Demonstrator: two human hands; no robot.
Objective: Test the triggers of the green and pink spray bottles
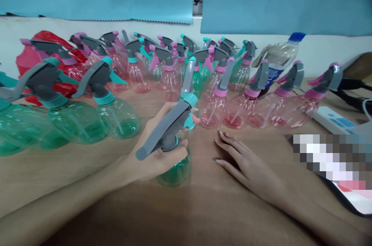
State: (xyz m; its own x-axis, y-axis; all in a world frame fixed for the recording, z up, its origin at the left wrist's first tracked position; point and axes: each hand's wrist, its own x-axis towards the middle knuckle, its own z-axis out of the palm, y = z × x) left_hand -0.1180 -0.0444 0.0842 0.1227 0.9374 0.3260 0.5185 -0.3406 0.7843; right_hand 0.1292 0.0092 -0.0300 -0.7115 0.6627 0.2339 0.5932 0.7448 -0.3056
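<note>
My left hand (158, 157) is wrapped round the neck of a green spray bottle (176, 172) with a grey and teal trigger head, at the middle of the table. My fingers partly hide its body and trigger. Right behind it stands another spray bottle with a teal collar (189, 79), mostly hidden. My right hand (247, 160) lies palm down on the wooden table (209, 215), fingers stretched out and holding nothing. Just beyond those fingertips is a pink spray bottle (210, 116), first in a row of several pink ones.
Several green spray bottles (117, 118) stand at the left. More pink and green ones crowd the back, near a red plastic bag (43, 50). A clear bottle with a blue cap (280, 56) leans at the back right. A white power strip (334, 120) and a pixelated device (343, 195) lie right.
</note>
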